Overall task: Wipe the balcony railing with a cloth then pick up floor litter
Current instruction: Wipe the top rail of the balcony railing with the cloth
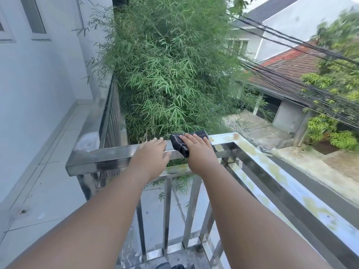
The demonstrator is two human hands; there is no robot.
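Note:
A steel balcony railing [108, 159] with a square top bar runs across the middle of the head view and turns a corner at the right. My right hand [198, 150] presses a dark checked cloth [179, 144] flat onto the top bar, just left of the corner. My left hand [151, 158] rests on the same bar close beside the cloth, fingers curled over the far edge and holding nothing else. No litter can be made out on the floor.
Pale floor tiles [44, 183] and a white wall [33, 80] lie to the left. A bamboo thicket [171, 70] rises right beyond the rail. A stained ledge [287, 183] follows the right-hand rail. Overhead cables [303, 84] and tiled roofs lie beyond, far below.

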